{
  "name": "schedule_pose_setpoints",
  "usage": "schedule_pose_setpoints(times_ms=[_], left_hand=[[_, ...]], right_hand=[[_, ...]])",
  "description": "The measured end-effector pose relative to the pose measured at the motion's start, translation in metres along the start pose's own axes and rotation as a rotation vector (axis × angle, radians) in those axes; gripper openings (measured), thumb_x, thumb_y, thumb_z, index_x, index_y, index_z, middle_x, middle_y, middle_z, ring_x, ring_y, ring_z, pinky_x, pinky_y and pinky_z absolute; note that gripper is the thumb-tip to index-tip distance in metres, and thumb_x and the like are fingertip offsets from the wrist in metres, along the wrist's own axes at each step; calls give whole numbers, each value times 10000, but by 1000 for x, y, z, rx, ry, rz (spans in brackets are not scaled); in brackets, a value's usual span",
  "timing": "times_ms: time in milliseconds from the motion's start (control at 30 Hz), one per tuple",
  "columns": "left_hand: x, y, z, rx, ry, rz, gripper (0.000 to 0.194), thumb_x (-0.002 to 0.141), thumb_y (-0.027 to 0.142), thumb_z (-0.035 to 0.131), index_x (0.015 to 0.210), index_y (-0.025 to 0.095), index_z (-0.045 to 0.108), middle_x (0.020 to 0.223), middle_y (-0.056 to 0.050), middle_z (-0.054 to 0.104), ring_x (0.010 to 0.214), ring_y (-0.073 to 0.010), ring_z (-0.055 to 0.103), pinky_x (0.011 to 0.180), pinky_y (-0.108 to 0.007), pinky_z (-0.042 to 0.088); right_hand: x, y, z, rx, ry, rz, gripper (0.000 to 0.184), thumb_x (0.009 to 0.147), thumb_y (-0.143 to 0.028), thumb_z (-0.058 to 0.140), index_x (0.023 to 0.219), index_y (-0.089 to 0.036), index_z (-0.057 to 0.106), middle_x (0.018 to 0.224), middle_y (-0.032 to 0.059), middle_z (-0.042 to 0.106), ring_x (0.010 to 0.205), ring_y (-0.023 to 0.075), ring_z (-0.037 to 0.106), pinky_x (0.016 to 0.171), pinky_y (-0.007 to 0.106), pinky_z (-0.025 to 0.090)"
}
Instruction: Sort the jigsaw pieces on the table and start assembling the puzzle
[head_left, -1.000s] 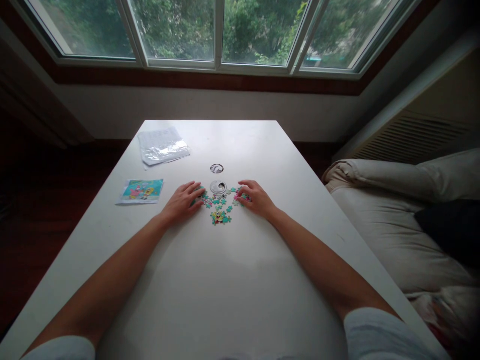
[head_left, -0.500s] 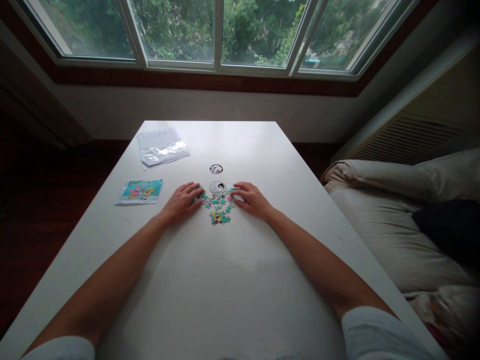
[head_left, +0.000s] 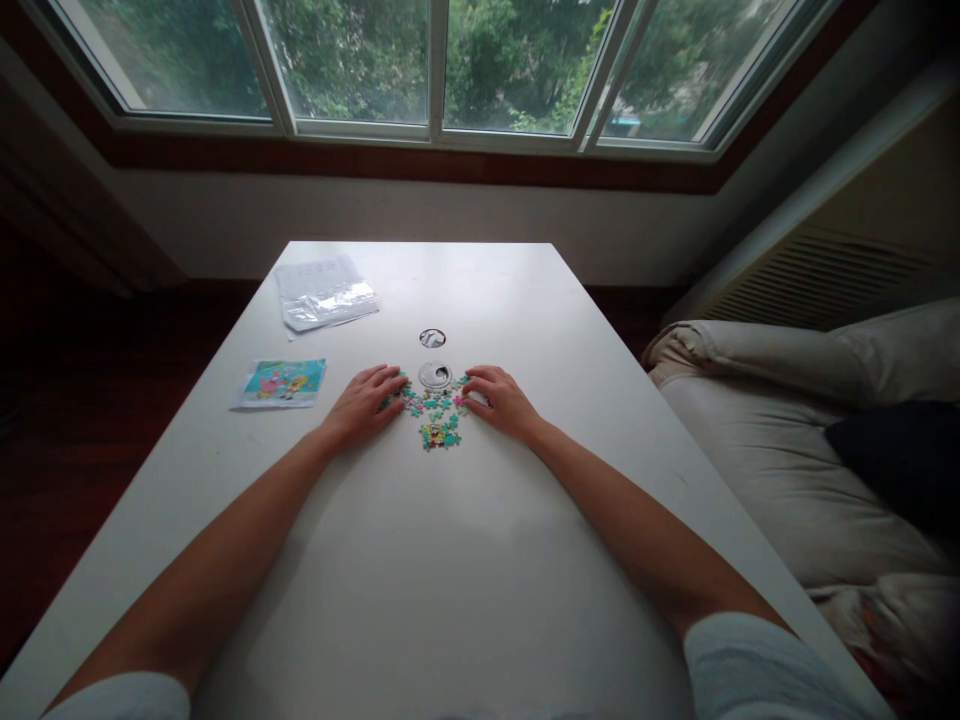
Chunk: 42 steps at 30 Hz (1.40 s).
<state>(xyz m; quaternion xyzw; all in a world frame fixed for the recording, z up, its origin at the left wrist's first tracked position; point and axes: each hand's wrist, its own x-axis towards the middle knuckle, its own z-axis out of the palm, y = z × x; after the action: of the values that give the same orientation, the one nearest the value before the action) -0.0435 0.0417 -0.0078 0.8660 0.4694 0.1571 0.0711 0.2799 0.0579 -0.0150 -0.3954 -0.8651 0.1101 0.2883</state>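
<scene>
Loose jigsaw puzzle pieces, mostly teal with some pink, lie spread on the white table between my hands. My left hand rests at their left side, fingers apart and fingertips at the edge pieces. On the right side, my right hand has its fingers spread, with the fingertips touching or just over the outer pieces. Nearer to me sits a small joined puzzle section with a yellow cartoon figure. Beyond the loose pieces is a round silvery tin.
A round lid-like disc lies farther back. To the left are a cartoon picture sheet and a clear plastic bag with paper. The white table reaches toward the window. A beige sofa stands at the right.
My right hand has shifted very slightly left along the loose pieces. My left hand, the tin and the joined section look the same.
</scene>
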Motion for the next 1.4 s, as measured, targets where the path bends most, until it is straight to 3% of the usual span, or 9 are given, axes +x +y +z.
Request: schedule_pose_setpoints(times_ms=[300,700,900,1233,1400], left_hand=[[0,0,-1,15,-3,-6,494,1004,489,432,1431,264,540,1533,-64,485,1448,-273,381,1226,-480,296],[0,2,-3,-18,-1,-13,483,995,474,448,1427,281,546,1528,-58,493,1444,-280,389,1228,-504,296],[0,3,-4,-20,-3,-13,493,998,478,443,1433,267,540,1533,-67,487,1449,-280,378,1228,-492,294],[0,2,-3,-19,-6,-9,485,1001,476,442,1431,273,538,1532,-62,485,1450,-273,379,1233,-487,281],[0,2,-3,-16,-7,-6,484,1001,478,438,1428,274,540,1530,-61,487,1446,-271,384,1233,-486,282]], right_hand=[[0,2,1,-8,20,46,38,899,-276,673,907,-241,685,1249,86,665,1215,273,563,1046,479,450],[1,4,2,59,69,117,83,825,-155,664,845,-235,666,1154,73,691,1145,262,591,1025,472,462],[-1,2,0,17,19,30,139,886,-283,689,1021,-277,720,1243,76,665,1225,273,556,1068,481,435],[1,6,0,-46,-32,14,114,910,-347,677,961,-245,682,1280,96,637,1319,295,496,1099,516,405],[0,-1,-4,-94,4,51,107,895,-294,684,972,-228,652,1252,110,640,1255,307,522,1083,516,397]])
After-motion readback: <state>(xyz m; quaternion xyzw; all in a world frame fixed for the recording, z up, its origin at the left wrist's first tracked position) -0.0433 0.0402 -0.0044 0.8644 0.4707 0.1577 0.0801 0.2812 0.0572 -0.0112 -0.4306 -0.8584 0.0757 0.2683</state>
